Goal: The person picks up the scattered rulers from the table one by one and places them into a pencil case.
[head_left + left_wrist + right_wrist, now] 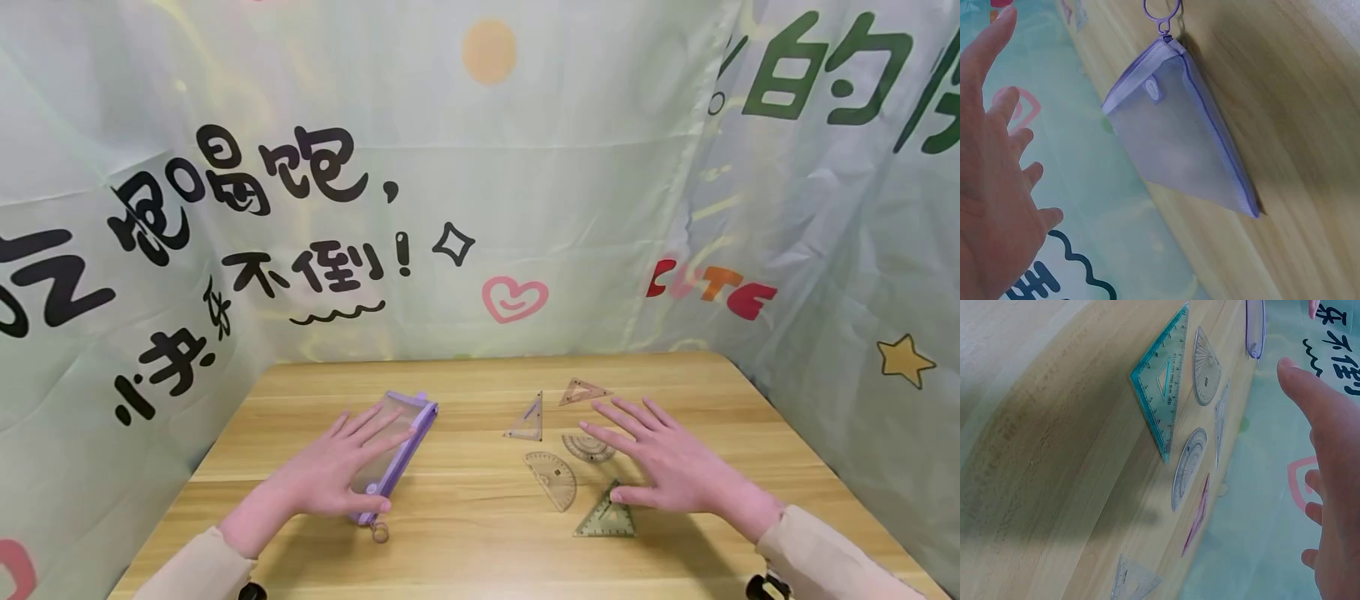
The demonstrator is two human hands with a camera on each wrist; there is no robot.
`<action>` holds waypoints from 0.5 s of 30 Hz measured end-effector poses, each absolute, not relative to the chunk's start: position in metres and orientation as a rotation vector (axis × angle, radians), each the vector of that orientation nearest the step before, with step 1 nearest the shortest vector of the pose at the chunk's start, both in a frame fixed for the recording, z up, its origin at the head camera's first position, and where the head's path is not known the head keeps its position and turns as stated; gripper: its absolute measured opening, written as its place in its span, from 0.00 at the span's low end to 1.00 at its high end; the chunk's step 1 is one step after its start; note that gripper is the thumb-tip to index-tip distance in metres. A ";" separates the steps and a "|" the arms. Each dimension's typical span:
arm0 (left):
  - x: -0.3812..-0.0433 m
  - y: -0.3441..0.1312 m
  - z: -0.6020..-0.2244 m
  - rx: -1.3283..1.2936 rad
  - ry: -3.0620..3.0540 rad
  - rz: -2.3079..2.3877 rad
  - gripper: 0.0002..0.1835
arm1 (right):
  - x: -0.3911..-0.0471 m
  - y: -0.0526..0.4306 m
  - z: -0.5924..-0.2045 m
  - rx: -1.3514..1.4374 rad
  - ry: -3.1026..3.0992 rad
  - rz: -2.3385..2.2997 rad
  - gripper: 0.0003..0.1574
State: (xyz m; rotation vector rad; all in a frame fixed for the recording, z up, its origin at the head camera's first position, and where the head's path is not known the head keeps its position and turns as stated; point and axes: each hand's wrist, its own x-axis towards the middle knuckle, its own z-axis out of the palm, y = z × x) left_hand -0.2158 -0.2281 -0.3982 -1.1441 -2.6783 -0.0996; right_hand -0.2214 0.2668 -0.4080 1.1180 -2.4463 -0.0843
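Observation:
My left hand [341, 467], fingers spread and holding nothing, is above a purple-edged mesh zip pouch [397, 475] with a ring on its zip pull. The whole pouch [1175, 137] shows in the left wrist view. My right hand [675, 462] is likewise spread and holds nothing, over the right side. By its thumb lies a green set square [603, 521]. Two clear protractors, one nearer [553, 481] and one farther [588, 448], lie left of it. Beyond them are a clear set square [534, 421] and a pink set square [581, 390]. Another clear set square [1132, 581] shows in the right wrist view.
Everything lies on a wooden table [465, 542]. A printed cloth [585, 208] with lettering and drawings hangs behind the table's far edge and along both sides.

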 end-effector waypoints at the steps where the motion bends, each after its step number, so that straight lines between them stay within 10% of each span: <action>1: -0.216 -0.229 -0.399 -1.137 -2.680 -0.112 0.49 | -0.222 0.267 -0.407 1.116 -2.455 -0.079 0.57; 15: -0.216 -0.228 -0.414 -1.031 -2.665 -0.140 0.49 | -0.226 0.266 -0.408 1.124 -2.436 -0.073 0.56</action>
